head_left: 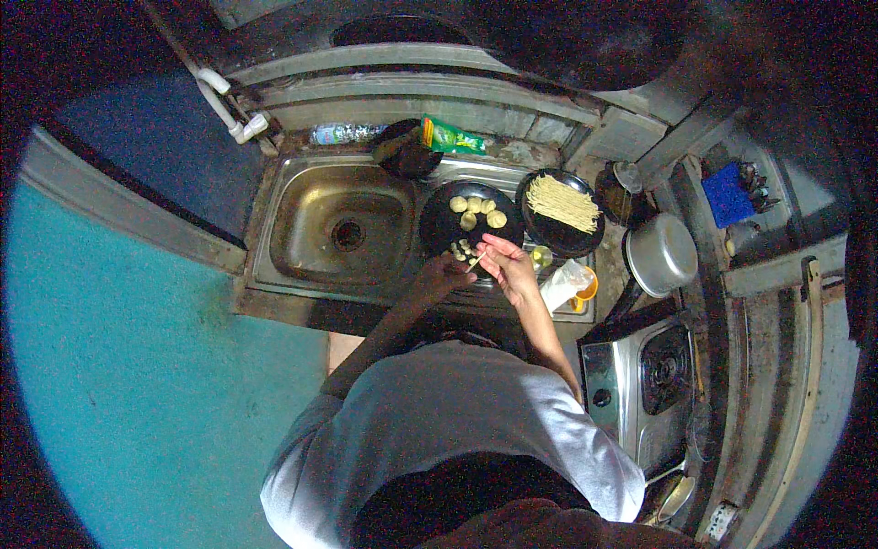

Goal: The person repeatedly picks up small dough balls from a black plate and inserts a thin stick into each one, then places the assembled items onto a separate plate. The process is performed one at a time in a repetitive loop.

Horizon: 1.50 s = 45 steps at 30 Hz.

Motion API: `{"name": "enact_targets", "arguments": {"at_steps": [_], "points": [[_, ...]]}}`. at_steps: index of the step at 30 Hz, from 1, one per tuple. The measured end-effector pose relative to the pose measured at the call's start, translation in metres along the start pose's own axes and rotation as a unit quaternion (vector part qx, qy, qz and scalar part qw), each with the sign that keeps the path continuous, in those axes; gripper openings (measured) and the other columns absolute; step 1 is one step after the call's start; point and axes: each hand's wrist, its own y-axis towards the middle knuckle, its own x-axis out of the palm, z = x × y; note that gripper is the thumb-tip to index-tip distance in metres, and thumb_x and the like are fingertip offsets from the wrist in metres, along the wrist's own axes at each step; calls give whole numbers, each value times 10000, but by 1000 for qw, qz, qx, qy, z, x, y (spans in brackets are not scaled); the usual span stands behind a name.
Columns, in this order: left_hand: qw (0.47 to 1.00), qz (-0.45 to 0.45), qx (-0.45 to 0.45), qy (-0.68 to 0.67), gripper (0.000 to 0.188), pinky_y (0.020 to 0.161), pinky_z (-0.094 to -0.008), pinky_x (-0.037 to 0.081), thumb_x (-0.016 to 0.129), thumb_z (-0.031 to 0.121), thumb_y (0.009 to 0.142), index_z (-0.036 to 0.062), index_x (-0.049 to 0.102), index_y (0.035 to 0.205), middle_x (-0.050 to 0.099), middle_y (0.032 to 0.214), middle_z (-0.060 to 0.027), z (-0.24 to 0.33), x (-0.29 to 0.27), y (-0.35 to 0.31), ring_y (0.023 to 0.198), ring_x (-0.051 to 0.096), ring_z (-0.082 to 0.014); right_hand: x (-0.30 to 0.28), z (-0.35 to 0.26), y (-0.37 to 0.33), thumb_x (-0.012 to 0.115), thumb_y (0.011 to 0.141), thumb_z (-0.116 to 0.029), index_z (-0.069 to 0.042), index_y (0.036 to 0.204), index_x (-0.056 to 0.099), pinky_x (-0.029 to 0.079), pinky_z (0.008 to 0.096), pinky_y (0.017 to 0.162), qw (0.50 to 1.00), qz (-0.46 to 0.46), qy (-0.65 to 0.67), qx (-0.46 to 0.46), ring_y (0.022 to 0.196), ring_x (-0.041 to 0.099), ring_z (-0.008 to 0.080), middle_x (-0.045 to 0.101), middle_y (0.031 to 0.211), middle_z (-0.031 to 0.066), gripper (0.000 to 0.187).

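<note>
Over the near edge of a round black plate [437,227], my two hands come together. A thin pale stick [476,263] runs between their fingertips; its kind is too small to make out. My left hand [446,273], in shadow, is closed on its lower end. My right hand [510,265] pinches the upper end, its other fingers partly stretched. Several pale round pieces [471,207] of food lie at the plate's far side. Small whitish pieces [462,249] lie near my left fingers. A second dark plate [585,245], to the right, carries pale noodle strands [562,203].
A steel sink basin [302,247] lies left of the plates. Behind stand a plastic bottle [347,134] and a green packet [453,136]. Rightward are a white plastic bag [565,285], an orange cup [587,284], a metal pot [660,256] and a gas stove [631,366].
</note>
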Motion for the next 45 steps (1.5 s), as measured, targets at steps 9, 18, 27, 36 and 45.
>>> {"name": "enact_targets", "arguments": {"at_steps": [9,18,27,36,45], "points": [[992,83,94,-18,434,840,-346,477,667,331,842,28,575,1138,655,996,-98,28,9,-9,922,624,-209,5,3,0,637,844,-34,-17,1107,593,546,254,747,994,-3,-103,-27,874,643,138,660,1011,98,267],[985,73,111,114,364,827,-358,474,626,391,851,64,680,1001,678,945,-135,15,-2,-1,890,647,-246,13,8,-3,619,848,-9,-8,1099,588,542,271,758,993,-59,-96,-39,851,645,148,664,990,101,252],[987,60,97,114,342,820,-346,476,646,388,839,63,682,937,685,919,-97,26,-1,-11,883,646,-222,6,7,1,607,856,-16,-19,1082,581,547,268,742,991,11,-127,-50,853,648,153,663,980,103,227],[995,39,74,49,262,774,-310,493,603,312,888,57,648,929,667,854,-54,25,5,-12,848,634,-169,1,1,0,629,836,4,-16,1074,568,545,241,728,997,7,-58,-59,845,639,143,650,953,96,246],[930,-33,-82,-356,310,803,-322,497,534,305,929,55,583,1106,631,988,-70,-10,6,4,878,618,-180,-4,20,5,608,888,-132,-35,1015,594,533,221,701,996,69,-48,-9,807,632,115,653,921,49,161]]}}
